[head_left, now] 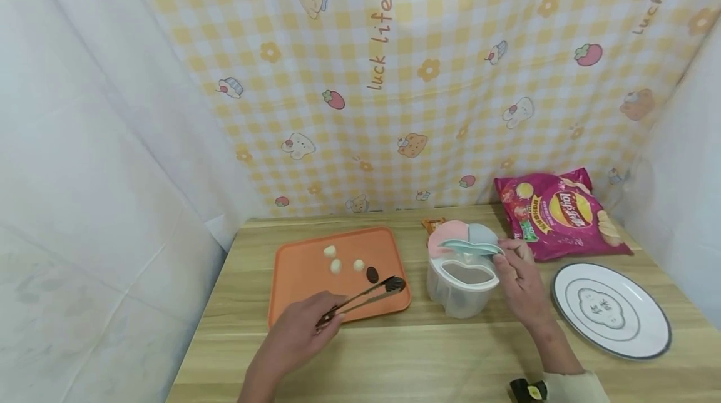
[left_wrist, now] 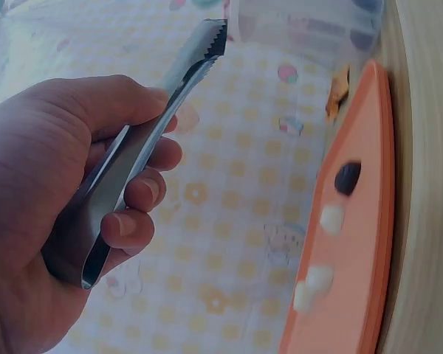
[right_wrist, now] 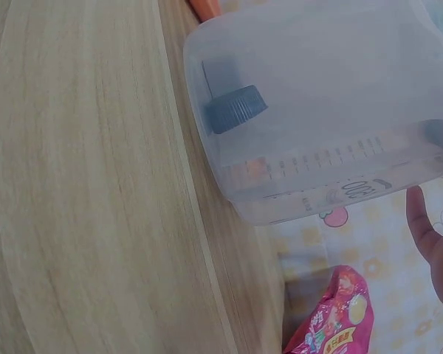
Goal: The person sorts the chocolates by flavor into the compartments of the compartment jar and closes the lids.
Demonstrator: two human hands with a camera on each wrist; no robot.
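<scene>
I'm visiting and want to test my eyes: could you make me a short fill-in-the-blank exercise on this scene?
1. The left hand holds a pair of ____.
2. Lying on the orange tray are ____ white pieces.
3. The hand holding up a lid of the container is the ____ one.
4. The chip bag's Latin-letter brand is ____.

Missing words: tongs; three; right; Lay's

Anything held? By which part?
Left hand grips the metal tongs by the arms, behind the serrated tips; right hand holds the raised green lid by its edge.

The lid flap (head_left: 473, 248) is mint, the cloth (head_left: 405, 99) yellow-checked
</scene>
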